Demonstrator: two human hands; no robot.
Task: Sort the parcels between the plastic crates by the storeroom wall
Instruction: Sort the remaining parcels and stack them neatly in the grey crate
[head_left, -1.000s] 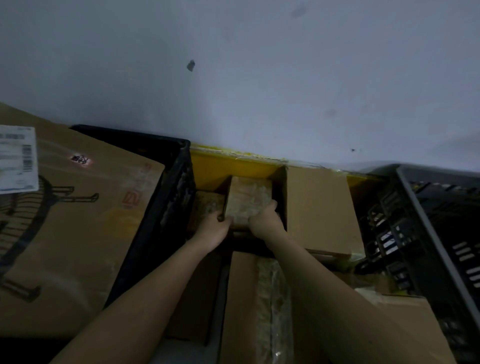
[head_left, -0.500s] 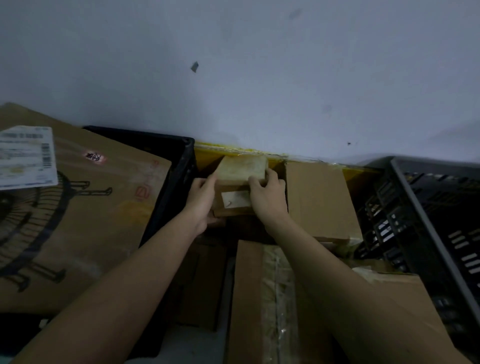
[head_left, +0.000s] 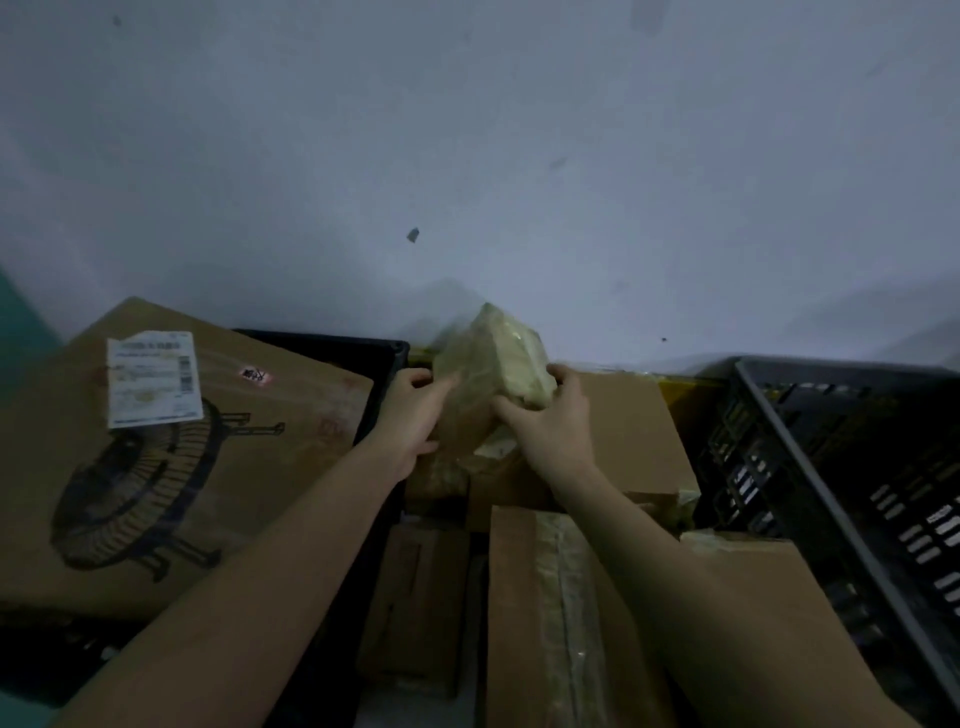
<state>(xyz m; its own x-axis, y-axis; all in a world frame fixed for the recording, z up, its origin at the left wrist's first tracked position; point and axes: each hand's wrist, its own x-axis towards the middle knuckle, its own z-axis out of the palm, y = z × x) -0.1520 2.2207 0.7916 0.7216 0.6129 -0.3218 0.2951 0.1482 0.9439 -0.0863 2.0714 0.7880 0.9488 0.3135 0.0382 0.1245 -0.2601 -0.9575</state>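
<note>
I hold a small taped cardboard parcel (head_left: 498, 358) tilted up above the middle yellow crate (head_left: 685, 384), close to the wall. My left hand (head_left: 413, 415) grips its left side and my right hand (head_left: 550, 421) grips its right and lower edge. Below it, the yellow crate holds several brown parcels: a flat box (head_left: 628, 431) on the right and a long taped box (head_left: 561, 618) in front. A black crate (head_left: 374, 353) stands to the left and a dark grey crate (head_left: 810, 478) to the right.
A large cardboard fan box (head_left: 171, 467) with a white shipping label (head_left: 153, 379) lies over the black crate. The pale wall (head_left: 467, 156) rises just behind the crates. Another brown parcel (head_left: 737, 571) leans near the grey crate.
Both hands have lifted the small parcel up out of the yellow crate and tipped it, its top now leaning toward the wall. The view has tilted upward.
</note>
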